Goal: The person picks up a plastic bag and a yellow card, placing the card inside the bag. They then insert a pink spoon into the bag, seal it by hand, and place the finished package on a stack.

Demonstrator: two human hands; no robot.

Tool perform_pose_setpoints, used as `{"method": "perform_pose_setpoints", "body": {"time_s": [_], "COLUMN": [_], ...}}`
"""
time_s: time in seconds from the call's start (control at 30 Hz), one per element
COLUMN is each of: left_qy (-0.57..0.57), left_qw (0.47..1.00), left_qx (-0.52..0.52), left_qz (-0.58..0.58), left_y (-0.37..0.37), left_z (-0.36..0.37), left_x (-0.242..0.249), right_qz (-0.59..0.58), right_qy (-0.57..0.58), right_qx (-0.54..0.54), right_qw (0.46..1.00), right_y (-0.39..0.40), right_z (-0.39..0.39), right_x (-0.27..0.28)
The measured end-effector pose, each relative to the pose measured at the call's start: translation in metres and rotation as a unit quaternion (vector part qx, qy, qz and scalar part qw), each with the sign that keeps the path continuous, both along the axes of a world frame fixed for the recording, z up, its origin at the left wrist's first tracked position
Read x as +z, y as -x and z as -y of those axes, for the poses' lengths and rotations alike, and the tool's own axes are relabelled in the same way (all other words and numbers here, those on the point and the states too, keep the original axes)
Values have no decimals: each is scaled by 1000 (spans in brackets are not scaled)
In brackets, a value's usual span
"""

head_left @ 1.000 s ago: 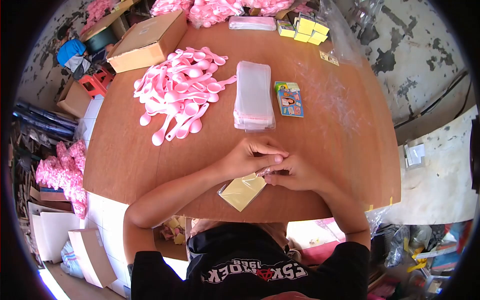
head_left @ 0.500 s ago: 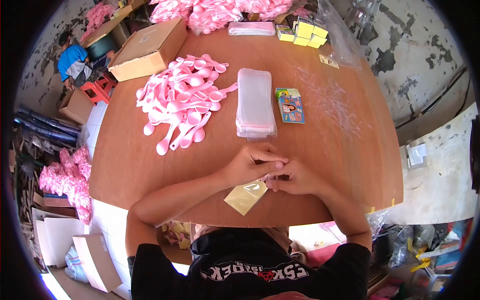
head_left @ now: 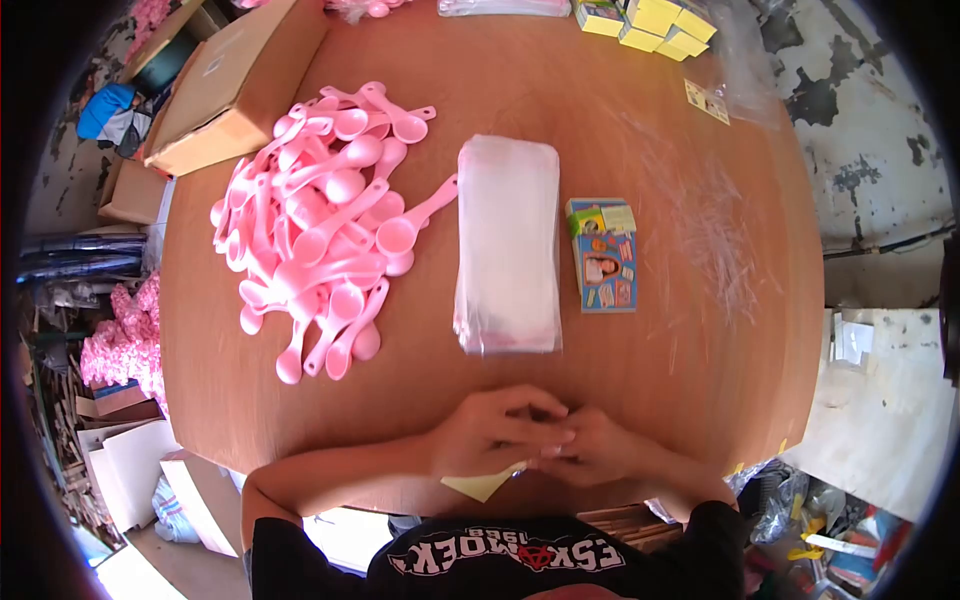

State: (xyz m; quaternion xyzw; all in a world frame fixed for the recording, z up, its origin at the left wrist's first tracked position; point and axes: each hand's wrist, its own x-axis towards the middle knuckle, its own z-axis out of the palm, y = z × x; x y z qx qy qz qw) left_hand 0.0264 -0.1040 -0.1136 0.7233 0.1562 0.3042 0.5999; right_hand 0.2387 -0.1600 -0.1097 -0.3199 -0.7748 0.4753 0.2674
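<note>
My left hand (head_left: 500,428) and my right hand (head_left: 597,446) meet near the table's front edge, both closed, fingertips touching. Under them a flat yellow card in clear plastic (head_left: 478,486) shows in part, its upper corner at my right fingers. Whatever my left fingers pinch is hidden. Beyond the hands lies a stack of clear plastic bags (head_left: 508,245). Left of it is a heap of pink measuring spoons (head_left: 320,230). To its right sits a small blue printed box or card stack (head_left: 604,258).
An open-table cardboard box (head_left: 225,95) stands at the back left. Several yellow boxes (head_left: 655,25) are at the back right, near a small card (head_left: 707,101). Thin clear plastic strips (head_left: 715,235) lie on the right. Another person in blue (head_left: 108,112) is at the far left.
My view has tilted and come closer, so the tabletop items look larger and lower. My hands stay together; the yellow card is now more covered by them.
</note>
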Motion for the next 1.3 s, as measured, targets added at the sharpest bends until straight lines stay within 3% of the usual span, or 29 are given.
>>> {"method": "perform_pose_setpoints", "body": {"time_s": [0.37, 0.67, 0.77, 0.83, 0.9, 0.93, 0.97, 1.03, 1.13, 1.3], "left_qy": [23, -15, 10, 34, 13, 5, 110, 205, 194, 128], "left_qw": [1000, 1000, 1000, 999, 999, 999, 992, 976, 978, 988], "left_qx": [-12, -1, -2, 17, 23, 27, 20, 6, -39, -15], "left_qz": [-1, -12, 23, 34, 29, 21, 60, 78, 72, 85], "left_y": [-2, 4, 4, 5, 7, 6, 4, 4, 3, 1], "left_z": [-5, 2, 1, 2, 1, 3, 8, 8, 6, 7], "left_x": [1, -2, 0, 6, 1, -1, -2, 4, -2, 0], "right_qz": [-49, -2, -16, -28, -20, -34, -46, -34, -57, -85], "right_qy": [70, 37, -41, 21, 4, 64, 125, 126, 161, 188], "right_qx": [17, 1, -35, -70, -61, -64, -66, -64, -65, -78], "right_qw": [996, 999, 998, 997, 998, 995, 989, 989, 983, 975], "right_y": [-4, -3, 3, 5, 6, 6, 6, 5, 4, -1], "right_z": [-12, -1, 3, 8, 5, 6, 6, 4, 5, 0], "right_x": [8, 6, 7, 2, 9, 9, 10, 16, 12, 25]}}
